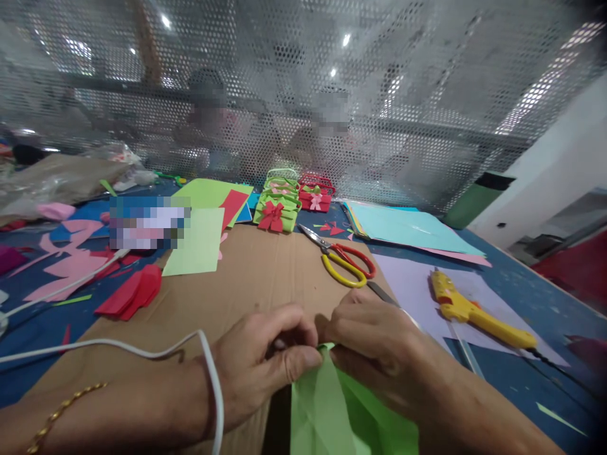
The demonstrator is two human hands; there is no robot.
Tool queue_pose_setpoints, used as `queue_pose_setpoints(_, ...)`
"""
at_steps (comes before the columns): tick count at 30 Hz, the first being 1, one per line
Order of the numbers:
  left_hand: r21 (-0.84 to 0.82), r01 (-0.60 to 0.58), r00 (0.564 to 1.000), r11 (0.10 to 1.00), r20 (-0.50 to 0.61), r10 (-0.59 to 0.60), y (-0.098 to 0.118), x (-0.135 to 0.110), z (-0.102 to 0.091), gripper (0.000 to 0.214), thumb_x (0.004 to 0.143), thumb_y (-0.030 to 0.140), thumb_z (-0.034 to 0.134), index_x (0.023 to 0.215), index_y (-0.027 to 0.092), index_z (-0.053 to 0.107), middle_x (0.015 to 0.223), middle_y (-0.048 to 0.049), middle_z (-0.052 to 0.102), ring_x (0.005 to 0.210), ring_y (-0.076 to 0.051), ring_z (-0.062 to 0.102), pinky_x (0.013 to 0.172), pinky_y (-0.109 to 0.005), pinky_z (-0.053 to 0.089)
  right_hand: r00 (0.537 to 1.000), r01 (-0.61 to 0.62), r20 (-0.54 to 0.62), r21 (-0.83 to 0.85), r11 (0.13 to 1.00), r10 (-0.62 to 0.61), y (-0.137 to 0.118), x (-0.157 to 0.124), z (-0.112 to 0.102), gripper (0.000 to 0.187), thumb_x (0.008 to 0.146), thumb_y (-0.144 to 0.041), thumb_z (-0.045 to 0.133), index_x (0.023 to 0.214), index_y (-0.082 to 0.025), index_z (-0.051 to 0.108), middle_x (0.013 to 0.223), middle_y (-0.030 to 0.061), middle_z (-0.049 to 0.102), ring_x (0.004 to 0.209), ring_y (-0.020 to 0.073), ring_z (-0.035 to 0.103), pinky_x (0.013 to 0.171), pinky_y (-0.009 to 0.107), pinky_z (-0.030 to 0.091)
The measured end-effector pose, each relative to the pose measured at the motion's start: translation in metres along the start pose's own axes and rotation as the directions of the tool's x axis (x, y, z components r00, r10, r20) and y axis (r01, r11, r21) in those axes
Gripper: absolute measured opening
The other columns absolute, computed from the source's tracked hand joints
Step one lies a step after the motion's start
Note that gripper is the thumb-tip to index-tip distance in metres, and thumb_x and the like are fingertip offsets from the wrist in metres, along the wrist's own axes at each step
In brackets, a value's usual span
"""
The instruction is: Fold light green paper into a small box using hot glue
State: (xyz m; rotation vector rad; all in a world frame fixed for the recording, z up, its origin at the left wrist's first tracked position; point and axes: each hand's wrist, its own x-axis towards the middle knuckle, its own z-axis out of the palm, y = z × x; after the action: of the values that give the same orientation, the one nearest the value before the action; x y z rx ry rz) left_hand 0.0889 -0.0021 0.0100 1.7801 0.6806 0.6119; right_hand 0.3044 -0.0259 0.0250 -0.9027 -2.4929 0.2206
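Observation:
Both of my hands pinch the top edge of a folded light-green paper [332, 411] near the bottom middle, over a brown cardboard sheet [251, 272]. My left hand [260, 366] grips the paper's left side with thumb and fingers closed. My right hand [379, 347] is closed on the paper's right side, its fingers touching the left hand's. A white cable [208, 373] loops over my left wrist, which wears a gold chain bracelet [61, 411].
Red and yellow scissors [344, 260] lie beyond my hands. A yellow glue gun [474, 311] rests on lilac paper at right. Green and red paper baskets [279, 205] stand at the back, with coloured sheets, pink and red scraps around. Behind a perforated metal screen sit other people.

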Motion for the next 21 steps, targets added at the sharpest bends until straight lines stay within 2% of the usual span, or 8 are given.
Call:
queue_pose_setpoints(6, -0.022, 0.042, 0.999, 0.999, 0.009, -0.042, 0.001, 0.000, 0.000, 0.020, 0.089, 0.039, 0.056, 0.088, 0.019, 0.058, 0.074, 0.0045, 0.053, 0.066, -0.010, 0.045, 0.060, -0.021, 0.035, 0.997, -0.057, 0.048, -0.004, 0.998, 0.057, -0.005, 0.001, -0.002, 0.028, 0.098, -0.017, 0.044, 0.071, -0.019, 0.048, 0.066, -0.0035, 0.050, 0.061, 0.0103, 0.039, 0.065, 0.028, 0.031)
queue_pose_setpoints(11, 0.009, 0.046, 0.999, 0.999, 0.008, -0.046, 0.001, 0.000, -0.001, 0.021, 0.090, 0.039, 0.054, 0.089, 0.019, 0.059, 0.073, 0.0049, 0.051, 0.065, -0.010, 0.043, 0.061, -0.022, 0.035, 0.988, -0.123, 0.099, 0.010, 0.992, 0.121, -0.010, 0.003, -0.006, 0.025, 0.098, -0.015, 0.043, 0.074, -0.019, 0.047, 0.070, -0.0022, 0.052, 0.065, 0.0110, 0.042, 0.065, 0.026, 0.031)
queue_pose_setpoints(14, -0.015, 0.084, 0.996, 0.996, 0.041, -0.083, 0.001, 0.000, -0.003, 0.025, 0.089, 0.043, 0.053, 0.091, 0.019, 0.058, 0.074, 0.0044, 0.050, 0.065, -0.011, 0.043, 0.060, -0.022, 0.034, 0.976, -0.163, 0.149, 0.014, 0.986, 0.159, -0.010, 0.003, -0.009, 0.025, 0.099, -0.016, 0.042, 0.075, -0.019, 0.047, 0.072, -0.0017, 0.053, 0.067, 0.0115, 0.043, 0.065, 0.026, 0.031)
queue_pose_setpoints(17, -0.023, 0.143, 0.987, 0.989, 0.072, -0.142, 0.002, -0.001, -0.001, 0.030, 0.085, 0.048, 0.058, 0.090, 0.018, 0.057, 0.071, 0.0054, 0.046, 0.063, -0.010, 0.041, 0.057, -0.022, 0.032, 0.966, -0.158, 0.214, 0.032, 0.987, 0.147, -0.008, 0.004, -0.011, 0.023, 0.100, -0.019, 0.047, 0.078, -0.018, 0.051, 0.073, -0.0019, 0.054, 0.069, 0.0116, 0.045, 0.065, 0.027, 0.031)
queue_pose_setpoints(19, 0.003, 0.157, 0.986, 0.988, 0.050, -0.157, 0.004, -0.003, 0.001, 0.032, 0.083, 0.050, 0.059, 0.086, 0.018, 0.056, 0.069, 0.0053, 0.046, 0.063, -0.011, 0.040, 0.056, -0.022, 0.031, 0.958, -0.143, 0.259, 0.049, 0.989, 0.125, -0.008, 0.005, -0.011, 0.020, 0.099, -0.019, 0.049, 0.081, -0.017, 0.056, 0.075, -0.0012, 0.056, 0.070, 0.0114, 0.046, 0.065, 0.026, 0.031)
queue_pose_setpoints(21, 0.071, 0.167, 0.986, 0.983, -0.020, -0.166, 0.007, -0.004, 0.005, 0.029, 0.081, 0.048, 0.058, 0.080, 0.020, 0.054, 0.067, 0.0053, 0.045, 0.061, -0.011, 0.040, 0.056, -0.023, 0.032, 0.955, -0.136, 0.273, 0.056, 0.989, 0.116, -0.011, 0.007, -0.009, 0.018, 0.098, -0.017, 0.051, 0.081, -0.016, 0.060, 0.075, -0.0006, 0.057, 0.068, 0.0111, 0.048, 0.065, 0.026, 0.032)
